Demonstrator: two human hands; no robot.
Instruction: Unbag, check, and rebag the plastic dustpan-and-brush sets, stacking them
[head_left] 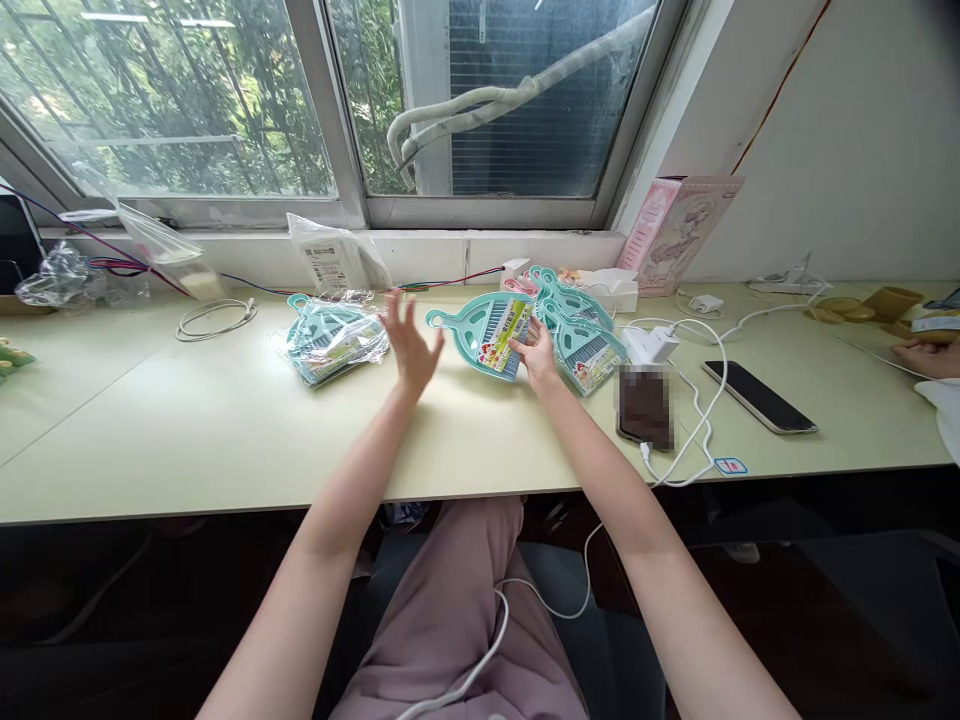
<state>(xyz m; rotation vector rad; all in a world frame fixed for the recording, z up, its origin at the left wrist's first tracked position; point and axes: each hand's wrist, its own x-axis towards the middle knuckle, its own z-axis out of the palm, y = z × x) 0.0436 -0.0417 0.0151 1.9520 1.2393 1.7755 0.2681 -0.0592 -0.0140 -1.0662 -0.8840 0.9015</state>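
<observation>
My right hand (534, 357) grips the lower edge of a teal mini dustpan-and-brush set (484, 333) with a paper label, lifted just off the pale green table (225, 420). My left hand (409, 345) hovers open beside it, fingers spread, holding nothing. To the right lies a pile of several unwrapped teal dustpan sets (581, 335). To the left lies a stack of teal sets in clear plastic bags (334, 340).
A blurred phone (645, 405) and a black phone (759, 396) lie on the right with a white charger and cables (660, 345). A pink box (675, 235) leans on the wall. Plastic bags (337, 255) sit by the window. Another person's hand (926, 355) rests far right.
</observation>
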